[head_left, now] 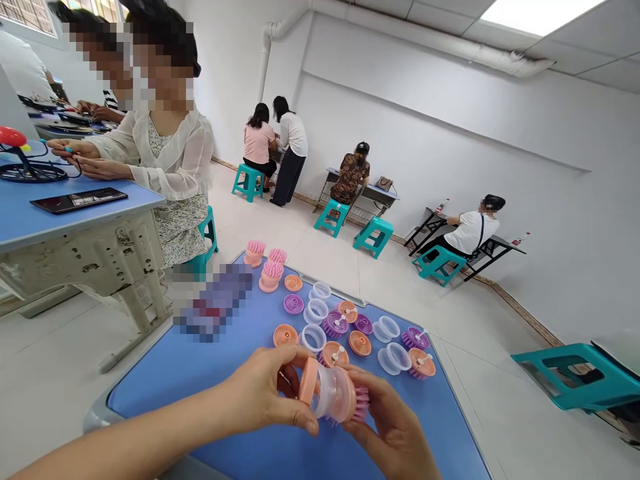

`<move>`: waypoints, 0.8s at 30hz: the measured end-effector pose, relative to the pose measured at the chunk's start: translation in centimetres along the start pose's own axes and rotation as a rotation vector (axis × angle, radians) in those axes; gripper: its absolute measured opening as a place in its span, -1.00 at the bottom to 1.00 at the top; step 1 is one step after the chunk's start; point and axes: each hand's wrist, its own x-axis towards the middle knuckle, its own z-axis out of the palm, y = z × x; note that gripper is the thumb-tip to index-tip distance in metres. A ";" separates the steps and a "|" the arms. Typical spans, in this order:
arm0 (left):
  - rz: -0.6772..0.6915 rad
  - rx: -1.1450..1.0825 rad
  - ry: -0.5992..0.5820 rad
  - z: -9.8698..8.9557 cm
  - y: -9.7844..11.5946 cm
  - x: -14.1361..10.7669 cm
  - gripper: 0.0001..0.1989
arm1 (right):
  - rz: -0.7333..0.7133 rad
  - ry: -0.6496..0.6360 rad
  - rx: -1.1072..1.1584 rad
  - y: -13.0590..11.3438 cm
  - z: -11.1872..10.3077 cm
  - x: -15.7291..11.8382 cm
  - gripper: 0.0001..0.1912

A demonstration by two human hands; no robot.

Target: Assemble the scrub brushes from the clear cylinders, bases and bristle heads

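Above the near part of the blue table, my left hand [285,390] grips the orange cap at the left end of a brush body [334,393]. The body has a clear ring in the middle and an orange base with pink-purple bristles at its right end. My right hand [387,420] holds that bristled end. The cap looks tilted against the clear part. Beyond my hands lie clear rings [397,357], an orange disc [359,343], a purple disc [293,304] and bristled bases with white stems [422,363].
Several pink brushes [271,276] stand at the blue table's [200,373] far left corner, near a blurred purple item [215,303]. A person [170,147] sits at a neighbouring table on the left. Teal stools [575,377] and other people are farther off.
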 end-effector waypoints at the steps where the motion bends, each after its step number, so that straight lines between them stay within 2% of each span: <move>1: 0.009 -0.014 -0.006 0.0 -0.1 0.0 -0.45 | 0.001 0.003 -0.001 0.0 0.0 0.0 -0.66; 9: -0.011 -0.168 -0.046 0.1 -0.5 0.2 -0.37 | -0.063 -0.097 -0.020 -0.1 -0.6 0.2 -0.62; 19: 0.048 -0.002 -0.009 0.1 -0.1 0.0 -0.39 | -0.077 -0.103 -0.057 -0.1 -0.6 0.3 -0.60; 24: 0.109 0.151 0.018 0.2 -0.2 0.2 -0.36 | -0.126 -0.090 -0.158 -0.3 -0.3 0.3 -0.60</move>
